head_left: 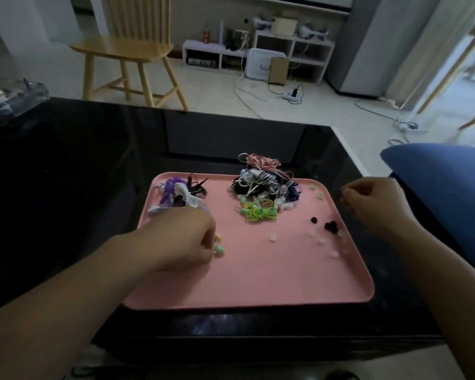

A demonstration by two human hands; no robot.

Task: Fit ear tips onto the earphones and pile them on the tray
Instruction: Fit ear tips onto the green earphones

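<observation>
A pink tray [258, 283] lies on a black glossy table. A tangled heap of coiled earphones [263, 185] sits at the tray's back middle, with a green coiled pair [261, 213] in front of it. A smaller pile of purple, white and black earphones [180, 194] lies at the back left. Loose ear tips, pale ones [321, 241] and black ones [328, 224], are scattered along the right side. My left hand [188, 238] is over the tray's left part, its curled fingers pinching a small green and yellow earphone [218, 249]. My right hand [376, 204] hovers over the tray's right rim with fingers curled; what it holds is too blurred to tell.
The black table [66, 187] reaches far left, where a clear plastic bag [8, 97] lies at its corner. A blue cushion [450, 193] lies just right of the table. A wooden chair [129, 53] and low white shelves [258, 53] stand beyond on the floor.
</observation>
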